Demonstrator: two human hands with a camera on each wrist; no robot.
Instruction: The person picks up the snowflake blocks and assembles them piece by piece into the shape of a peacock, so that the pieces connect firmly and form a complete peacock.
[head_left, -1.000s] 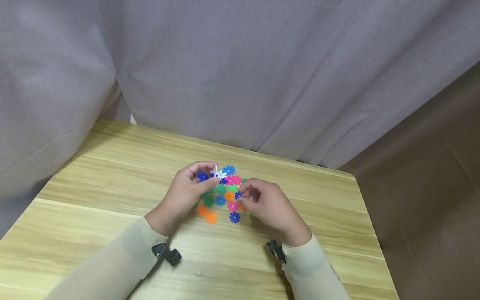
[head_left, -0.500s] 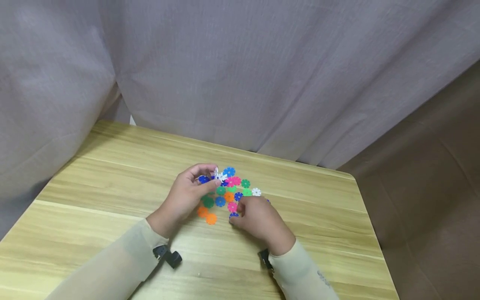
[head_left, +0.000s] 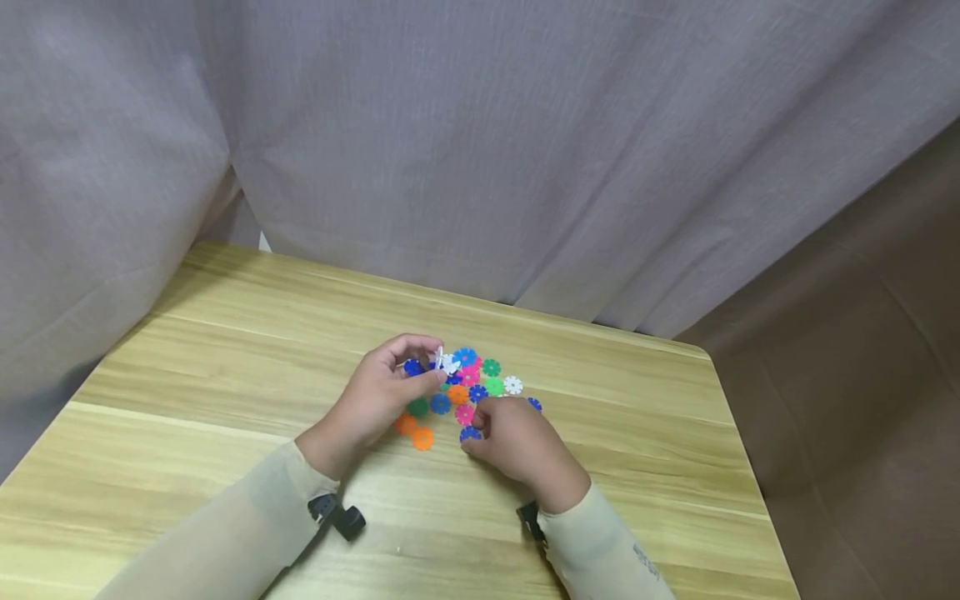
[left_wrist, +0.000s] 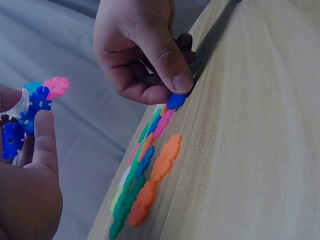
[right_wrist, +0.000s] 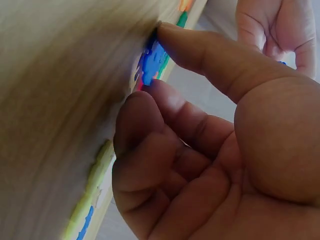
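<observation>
The blue disc [head_left: 470, 433] lies flat on the table [head_left: 225, 350], at the near edge of the scattered pile, and the right hand [head_left: 519, 440] pinches it between thumb and forefinger; in the left wrist view the thumb tip presses on its rim while the disc [left_wrist: 176, 101] is touching the wood. The other fingers of this hand are curled in. The left hand [head_left: 372, 398] is raised a little above the table, just beside the pile, and it grips a small cluster [head_left: 438, 363] of joined discs, blue, white and pink, between thumb and fingers. Between the two hands lie loose discs [head_left: 459, 390] in orange, green, pink, blue and white, close together. Two orange discs [head_left: 415, 431] lie nearest to the left hand
</observation>
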